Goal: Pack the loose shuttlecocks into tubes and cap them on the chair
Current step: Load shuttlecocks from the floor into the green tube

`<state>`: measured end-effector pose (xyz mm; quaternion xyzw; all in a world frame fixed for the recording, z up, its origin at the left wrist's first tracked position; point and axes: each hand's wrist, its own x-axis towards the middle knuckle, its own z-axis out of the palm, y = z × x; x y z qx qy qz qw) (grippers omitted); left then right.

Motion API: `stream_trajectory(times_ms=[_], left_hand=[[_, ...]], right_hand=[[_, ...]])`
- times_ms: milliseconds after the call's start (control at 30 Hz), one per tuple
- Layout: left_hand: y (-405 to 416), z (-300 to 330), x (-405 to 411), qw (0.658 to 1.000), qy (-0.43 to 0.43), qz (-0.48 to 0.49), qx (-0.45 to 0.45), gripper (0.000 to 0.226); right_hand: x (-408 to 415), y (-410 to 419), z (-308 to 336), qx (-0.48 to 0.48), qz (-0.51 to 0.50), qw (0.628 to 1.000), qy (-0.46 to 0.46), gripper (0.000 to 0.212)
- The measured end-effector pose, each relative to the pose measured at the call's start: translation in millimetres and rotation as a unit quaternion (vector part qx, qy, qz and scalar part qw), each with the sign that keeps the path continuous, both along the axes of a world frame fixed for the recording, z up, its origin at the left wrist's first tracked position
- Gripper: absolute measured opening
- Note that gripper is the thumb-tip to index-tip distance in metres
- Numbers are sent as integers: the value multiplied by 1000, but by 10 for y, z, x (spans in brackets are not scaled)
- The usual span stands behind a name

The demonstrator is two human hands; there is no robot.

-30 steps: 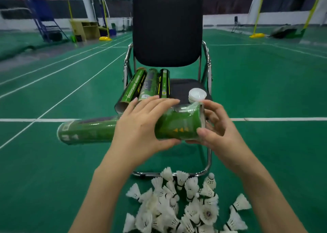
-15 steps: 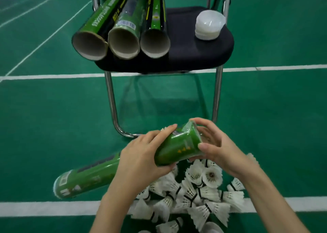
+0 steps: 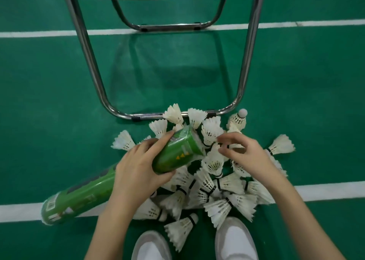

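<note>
Left hand (image 3: 136, 172) grips the long green cardboard shuttlecock tube (image 3: 118, 176) at centre frame, its mouth over the white feather shuttlecocks (image 3: 213, 182) piled below; right hand (image 3: 245, 157), fingers loosely curled, reaches among them.

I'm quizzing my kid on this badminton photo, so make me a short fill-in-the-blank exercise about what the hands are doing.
1. The left hand holds a green ____.
2. The right hand reaches into a pile of white ____.
3. The pile lies on the floor in front of a metal-legged ____.
4. The open end of the tube points toward the ____ hand.

Missing words: tube; shuttlecocks; chair; right
</note>
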<state>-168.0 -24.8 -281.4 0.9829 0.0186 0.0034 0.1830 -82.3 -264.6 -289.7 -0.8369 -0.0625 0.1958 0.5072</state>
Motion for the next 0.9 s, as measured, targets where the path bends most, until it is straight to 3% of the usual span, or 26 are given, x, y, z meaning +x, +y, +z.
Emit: stream_trajectory(times_ms=[200,433,567,733,900], left_hand=[[-27,-124,-37,999,38,19,-11,91],[-49,-170,-32,998,58,20,-19,89],[-71,-203,-34,998,63,17,-13,89],[-79,-221,7,997,76,10,-6,91],[-79,-217,12,997,82,12,-8,91]], right_hand=[[-169,-42,-294,-133,63,986,-76,17],[-223,-64,-532,-189,101,970,-115,24],[-239,-29,-648,-253,135,941,-182,13],[-192,12,-525,-226,84,946,-218,4],[-202,-17,-115,-93,-98,975,-175,3]])
